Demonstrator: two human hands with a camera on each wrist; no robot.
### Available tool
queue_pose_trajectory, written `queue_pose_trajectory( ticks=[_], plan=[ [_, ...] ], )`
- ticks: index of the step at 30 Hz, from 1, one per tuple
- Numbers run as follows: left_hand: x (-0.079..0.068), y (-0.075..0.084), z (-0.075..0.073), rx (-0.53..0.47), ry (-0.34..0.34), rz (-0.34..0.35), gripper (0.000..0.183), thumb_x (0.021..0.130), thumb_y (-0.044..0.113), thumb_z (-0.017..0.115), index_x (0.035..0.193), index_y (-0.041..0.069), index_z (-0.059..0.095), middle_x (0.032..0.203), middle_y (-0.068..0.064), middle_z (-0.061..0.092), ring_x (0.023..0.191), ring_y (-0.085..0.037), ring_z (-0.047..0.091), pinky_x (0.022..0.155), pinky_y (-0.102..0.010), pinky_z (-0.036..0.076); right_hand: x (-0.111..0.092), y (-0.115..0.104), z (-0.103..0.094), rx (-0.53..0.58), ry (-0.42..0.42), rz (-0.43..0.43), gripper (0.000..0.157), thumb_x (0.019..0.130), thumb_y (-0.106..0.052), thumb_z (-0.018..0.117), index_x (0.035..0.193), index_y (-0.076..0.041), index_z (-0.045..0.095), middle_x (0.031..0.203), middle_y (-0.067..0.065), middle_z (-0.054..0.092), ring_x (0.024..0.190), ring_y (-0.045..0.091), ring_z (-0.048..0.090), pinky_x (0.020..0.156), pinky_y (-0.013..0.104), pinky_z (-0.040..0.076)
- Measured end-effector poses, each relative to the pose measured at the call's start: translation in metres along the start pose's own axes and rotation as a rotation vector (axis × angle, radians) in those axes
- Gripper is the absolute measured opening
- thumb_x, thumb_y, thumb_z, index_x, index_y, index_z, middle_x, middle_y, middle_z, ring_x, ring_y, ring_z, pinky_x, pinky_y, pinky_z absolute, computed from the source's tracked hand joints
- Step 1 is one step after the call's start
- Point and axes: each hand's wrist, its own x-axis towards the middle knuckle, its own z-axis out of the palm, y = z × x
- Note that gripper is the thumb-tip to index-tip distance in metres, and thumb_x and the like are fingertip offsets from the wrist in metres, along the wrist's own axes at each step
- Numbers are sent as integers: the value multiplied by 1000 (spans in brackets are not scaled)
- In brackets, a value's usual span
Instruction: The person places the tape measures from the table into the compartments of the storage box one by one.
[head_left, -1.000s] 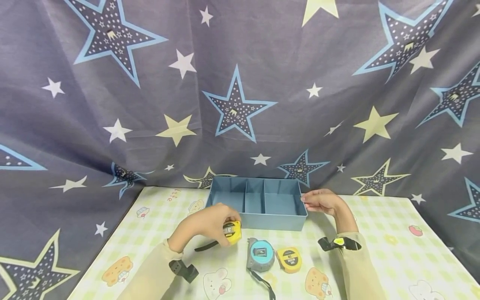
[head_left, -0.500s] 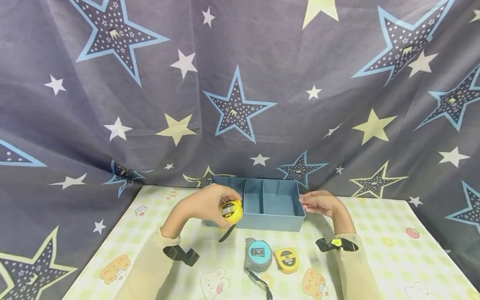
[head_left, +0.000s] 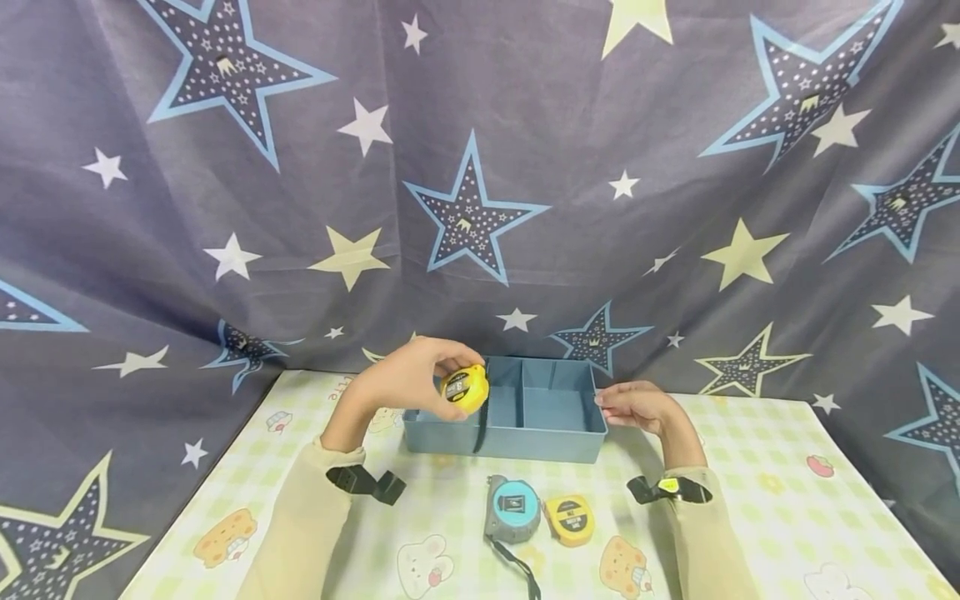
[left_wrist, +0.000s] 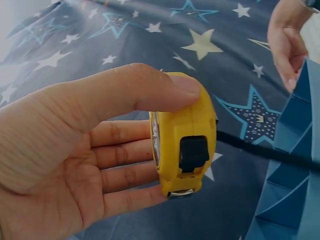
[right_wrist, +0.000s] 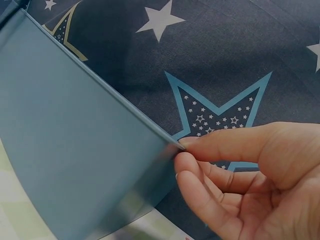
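With my left hand (head_left: 412, 377) I am gripping a yellow tape measure (head_left: 470, 390), my thumb pressing on its rim. On its dark label a figure resembling a 3 is showing; the smaller print is appearing too blurred for me to read. I am holding the tape up at the left compartment of a blue box (head_left: 540, 444), and its black strap (head_left: 482, 429) is hanging before the box's front wall. With my right hand (head_left: 637, 407) I am pinching the rim at the box's right end between thumb and fingers.

The box is sitting along the middle of the counter's (head_left: 757, 475) far edge. Dividers are splitting it into three compartments; the middle and right ones are showing their blue floors, while my left hand is partly hiding the left one.

Nearer me, well inside the counter's side edges, a turquoise-and-gray tape measure (head_left: 513, 504) is lying just beside a smaller yellow tape (head_left: 571, 522), whose black label is bearing print too small to make out.
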Motion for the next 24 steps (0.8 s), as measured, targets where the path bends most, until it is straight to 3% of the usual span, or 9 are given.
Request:
queue_pose_trajectory(
  ticks=[12,24],
  plan=[
    [6,-3,-10,-78,184,-32,66,70,9,90,131,7,66,118,-5,72,105,-19,67,98,-39,55,-1,-3,4,10,-13,11,12,98,0,56,100,-6,66,82,-5,72,74,3,68,74,20,59],
    [11,-3,-11,-122,336,-17,68,73,9,90,135,6,63,124,-9,70,109,-23,68,103,-40,54,-1,-1,4,9,-7,14,12,99,-1,56,99,-8,67,82,-5,73,74,2,69,75,20,60]
  ],
)
